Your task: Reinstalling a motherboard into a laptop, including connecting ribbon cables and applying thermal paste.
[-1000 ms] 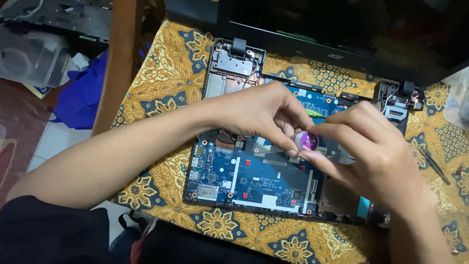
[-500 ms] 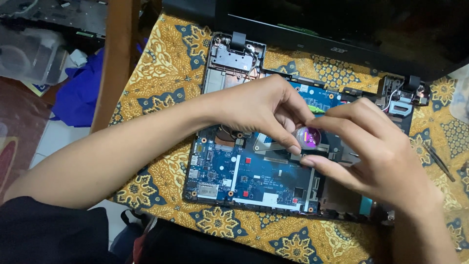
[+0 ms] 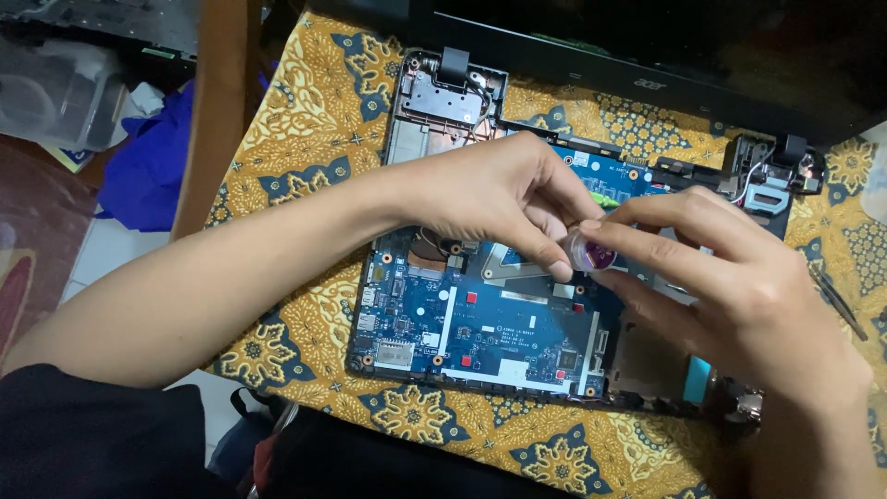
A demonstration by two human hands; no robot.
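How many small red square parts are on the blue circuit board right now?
3: one red square left of centre on the blue circuit board, one below it near the bottom, one just under the left hand. The hands may hide more.

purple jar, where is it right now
In the head view the purple jar sits right of centre, pinched between the left hand and right hand, just above the blue board.
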